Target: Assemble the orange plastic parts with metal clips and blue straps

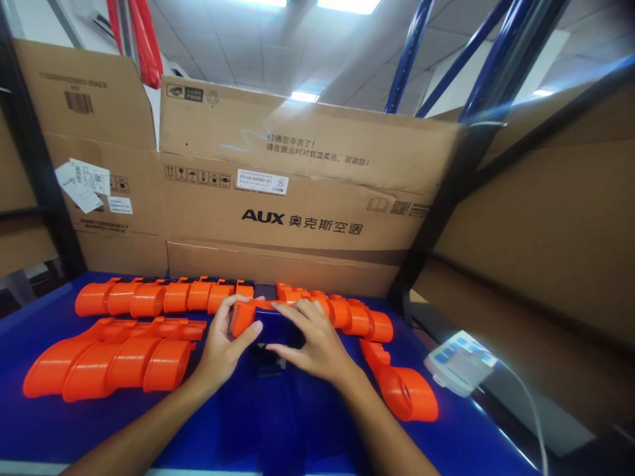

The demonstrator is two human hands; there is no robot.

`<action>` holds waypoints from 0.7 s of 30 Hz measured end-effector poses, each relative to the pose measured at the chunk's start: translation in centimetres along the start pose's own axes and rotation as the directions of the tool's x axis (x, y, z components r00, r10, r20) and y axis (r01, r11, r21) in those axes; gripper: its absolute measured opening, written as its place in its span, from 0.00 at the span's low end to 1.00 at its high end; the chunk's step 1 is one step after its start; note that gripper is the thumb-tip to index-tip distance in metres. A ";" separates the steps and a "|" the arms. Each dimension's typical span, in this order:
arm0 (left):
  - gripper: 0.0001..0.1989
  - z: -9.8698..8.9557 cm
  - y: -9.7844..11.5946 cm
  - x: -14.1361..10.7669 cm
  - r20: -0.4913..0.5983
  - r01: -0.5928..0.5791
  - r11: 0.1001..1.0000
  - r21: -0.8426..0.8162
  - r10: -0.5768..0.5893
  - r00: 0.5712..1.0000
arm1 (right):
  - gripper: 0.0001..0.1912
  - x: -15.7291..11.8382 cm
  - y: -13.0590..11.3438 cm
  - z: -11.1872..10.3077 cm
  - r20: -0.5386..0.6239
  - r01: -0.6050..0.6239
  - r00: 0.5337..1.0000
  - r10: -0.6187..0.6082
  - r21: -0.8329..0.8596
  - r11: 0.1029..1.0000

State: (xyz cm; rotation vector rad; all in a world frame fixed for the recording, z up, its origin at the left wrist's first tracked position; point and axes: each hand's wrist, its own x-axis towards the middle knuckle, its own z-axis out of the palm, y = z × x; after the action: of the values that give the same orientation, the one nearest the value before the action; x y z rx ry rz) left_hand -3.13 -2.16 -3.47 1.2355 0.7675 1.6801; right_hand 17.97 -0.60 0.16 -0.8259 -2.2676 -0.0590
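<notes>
Near the middle of the table, an orange curved plastic part is held up between my two hands. My left hand is closed on its left end, with the thumb in front and the fingers behind. My right hand grips the right side with fingertips on top and the thumb lower, a wide gap between them. A dark blue area shows between the hands; whether it belongs to the part I cannot tell. Just below lies a small dark object, partly hidden and blurred.
Similar orange parts stand in a back-left row, a back-right row and a front-left group. A single orange part lies right, beside a white-and-blue box with a cable. Cardboard walls the back of the blue table.
</notes>
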 end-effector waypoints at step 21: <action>0.31 -1.0 -1.9 0.5 0.081 -0.159 0.987 -0.032 0.161 0.984 | 0.33 0.1 -0.9 0.5 -0.096 -0.050 0.994 0.058 0.082 0.995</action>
State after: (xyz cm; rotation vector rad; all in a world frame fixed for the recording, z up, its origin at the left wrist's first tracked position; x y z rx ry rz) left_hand -3.58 -0.93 -5.19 1.3709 0.6083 1.7489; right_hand 17.11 -1.12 -0.01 -0.8247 -2.1406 0.0149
